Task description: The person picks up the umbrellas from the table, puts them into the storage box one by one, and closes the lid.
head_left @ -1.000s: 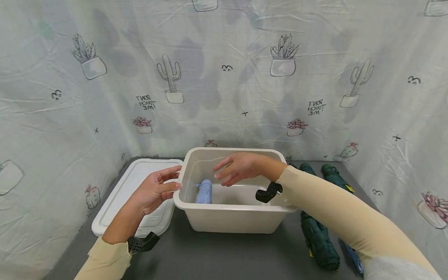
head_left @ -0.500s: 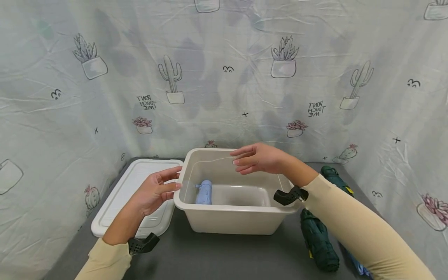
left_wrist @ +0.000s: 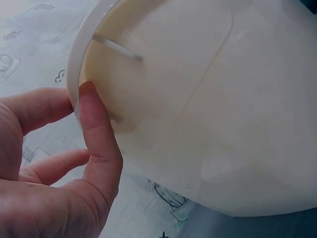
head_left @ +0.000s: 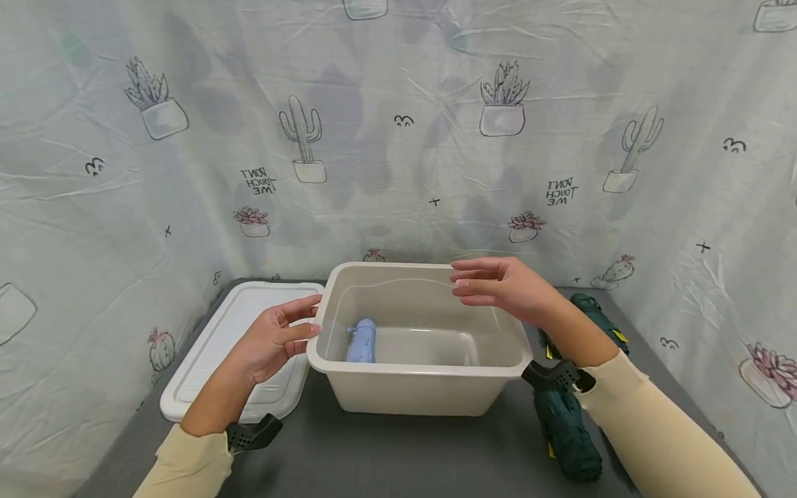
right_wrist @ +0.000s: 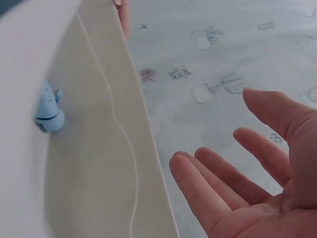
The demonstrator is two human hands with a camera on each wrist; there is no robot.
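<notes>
A beige plastic storage bin (head_left: 411,391) stands on the dark grey table. Inside it, toward the left end, is a light blue bottle (head_left: 362,340), which the right wrist view also catches. My left hand (head_left: 274,342) touches the bin's left rim from outside, with thumb and fingertips right at the edge; none of its fingers reach over into the bin. Over the bin's back right part is my right hand (head_left: 504,287), palm turned inward and fingers loosely extended, with nothing in it. In the right wrist view this hand (right_wrist: 257,173) is seen beyond the bin's rim.
A white lid (head_left: 274,387) lies to the left, partly behind my left arm. On the right are dark green rolled bundles with yellow tags, one near the front (head_left: 568,436) and another farther back (head_left: 598,318). A printed curtain (head_left: 398,159) surrounds the table.
My right hand has moved right, from above the bin's middle to its back right side. My left hand stays at the left rim. The bin and bottle have not visibly moved.
</notes>
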